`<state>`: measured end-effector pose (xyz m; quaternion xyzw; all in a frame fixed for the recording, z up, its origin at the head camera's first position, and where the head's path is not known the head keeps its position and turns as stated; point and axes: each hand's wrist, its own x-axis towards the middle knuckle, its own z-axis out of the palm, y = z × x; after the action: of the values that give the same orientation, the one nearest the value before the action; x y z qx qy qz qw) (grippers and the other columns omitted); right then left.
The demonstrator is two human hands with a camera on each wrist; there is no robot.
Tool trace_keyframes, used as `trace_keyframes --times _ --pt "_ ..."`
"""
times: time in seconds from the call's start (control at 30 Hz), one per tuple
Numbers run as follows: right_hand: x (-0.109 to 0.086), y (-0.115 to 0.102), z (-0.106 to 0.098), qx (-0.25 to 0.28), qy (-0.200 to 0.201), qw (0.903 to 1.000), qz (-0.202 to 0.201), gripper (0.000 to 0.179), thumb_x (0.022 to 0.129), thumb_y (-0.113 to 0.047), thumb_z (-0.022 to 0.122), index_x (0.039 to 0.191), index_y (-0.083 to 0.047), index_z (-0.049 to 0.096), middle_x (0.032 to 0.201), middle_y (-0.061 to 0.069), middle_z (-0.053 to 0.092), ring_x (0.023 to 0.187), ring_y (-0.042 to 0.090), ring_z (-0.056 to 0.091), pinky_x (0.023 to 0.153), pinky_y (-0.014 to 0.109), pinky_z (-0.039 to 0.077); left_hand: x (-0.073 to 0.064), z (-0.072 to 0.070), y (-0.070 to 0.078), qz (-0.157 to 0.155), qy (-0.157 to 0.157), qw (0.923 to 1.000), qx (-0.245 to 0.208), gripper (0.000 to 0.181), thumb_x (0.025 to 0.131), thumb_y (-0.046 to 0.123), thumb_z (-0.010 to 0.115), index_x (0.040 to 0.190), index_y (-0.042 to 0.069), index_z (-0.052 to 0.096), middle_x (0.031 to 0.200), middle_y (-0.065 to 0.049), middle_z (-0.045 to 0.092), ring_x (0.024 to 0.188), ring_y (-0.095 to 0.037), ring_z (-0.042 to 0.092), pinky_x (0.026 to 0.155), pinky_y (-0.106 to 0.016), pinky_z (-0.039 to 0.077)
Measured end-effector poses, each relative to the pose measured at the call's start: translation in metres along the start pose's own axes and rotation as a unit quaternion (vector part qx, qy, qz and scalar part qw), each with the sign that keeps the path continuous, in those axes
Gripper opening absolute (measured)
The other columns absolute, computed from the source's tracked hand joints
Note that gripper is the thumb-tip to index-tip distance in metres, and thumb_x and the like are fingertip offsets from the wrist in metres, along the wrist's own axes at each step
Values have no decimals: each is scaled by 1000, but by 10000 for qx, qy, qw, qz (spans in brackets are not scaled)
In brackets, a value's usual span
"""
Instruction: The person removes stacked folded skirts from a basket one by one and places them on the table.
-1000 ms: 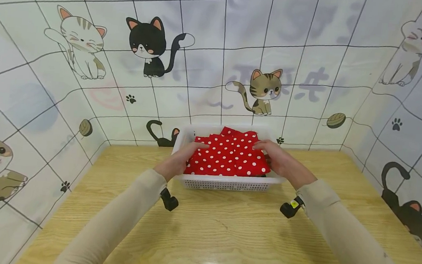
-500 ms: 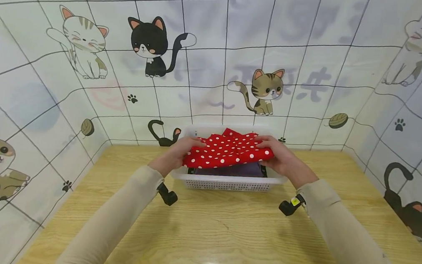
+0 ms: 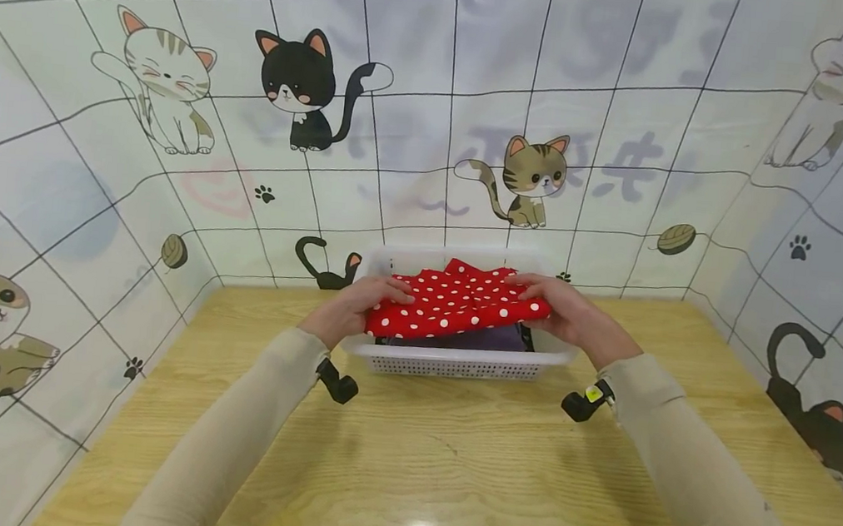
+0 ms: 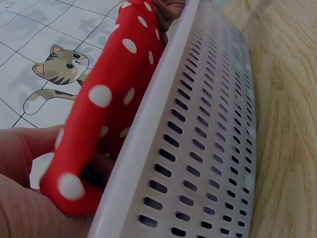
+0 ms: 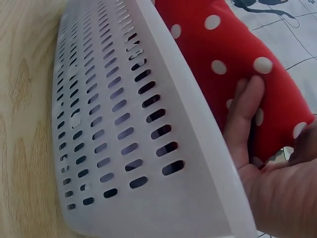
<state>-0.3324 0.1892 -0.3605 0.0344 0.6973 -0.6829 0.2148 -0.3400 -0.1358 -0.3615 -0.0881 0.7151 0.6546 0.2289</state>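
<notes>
Far left, the printed wall (image 3: 199,135) comes down to the left edge of the bench (image 3: 443,440); a strip of bench lies between that wall and the basket. Left hand (image 3: 358,303) is at the basket's left end, fingers gripping the left end of the red polka-dot cloth (image 3: 456,299), some on top. Left wrist view has part of a finger under the fold too. Black wrist camera (image 3: 338,383) hangs below the left cuff, above the bench.

Middle: cloth sits over the white basket (image 3: 458,355), inside the rim line, near edge held up. Gap between that edge and the near rim is narrow at left, wider toward the right; a purple item (image 3: 478,337) shows through it. Can't tell if the cloth's far part rests on anything. Far rim runs just beside the wall. Bench stretches from the basket's slotted near side toward the person, past the frame.

Right hand (image 3: 564,305) grips the cloth's right end, fingers on top and under the near fold, forearm crossing over the basket's right end. Right of that, bench runs to the right-hand wall.
</notes>
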Motion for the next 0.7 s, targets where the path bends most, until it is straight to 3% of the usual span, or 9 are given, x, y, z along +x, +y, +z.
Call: trace_keyframes --times 0.2,0.3,0.47,0.57,0.7 --pt "4 -1 -1 14 79 10000 -18 62 102 -22 53 160 -7 34 168 16 20 136 31 39 90 25 58 2 -1 1 -45 -323 9984 -459 54 94 18 72 147 22 58 154 -9 44 128 -29 53 113 -44 49" --pt "7 -1 1 -169 119 9998 -55 61 103 -21 54 160 -10 35 169 16 23 138 33 41 97 30 58 3 -2 0 -23 -381 9979 -529 57 94 19 71 149 22 56 154 -9 43 128 -29 52 115 -44 47" --pt "7 1 2 -207 116 9997 -109 66 99 -9 53 161 -20 37 171 14 16 144 37 33 93 30 59 5 -1 -3 173 -428 9985 -282 58 95 18 71 150 22 55 155 -9 43 125 -27 56 93 -33 61" --pt "5 0 3 -214 119 9996 -161 67 98 -9 53 162 -20 36 173 13 13 144 36 31 88 27 59 3 -1 -3 314 -348 9989 -35 56 94 19 72 148 23 57 155 -9 43 124 -27 56 80 -27 62" --pt "-3 -4 7 -312 69 9988 -366 66 98 -9 52 162 -18 35 173 13 11 144 36 31 83 23 60 -4 -2 -2 470 -218 9981 343 56 93 21 73 146 26 59 157 -8 41 130 -29 52 86 -30 60"
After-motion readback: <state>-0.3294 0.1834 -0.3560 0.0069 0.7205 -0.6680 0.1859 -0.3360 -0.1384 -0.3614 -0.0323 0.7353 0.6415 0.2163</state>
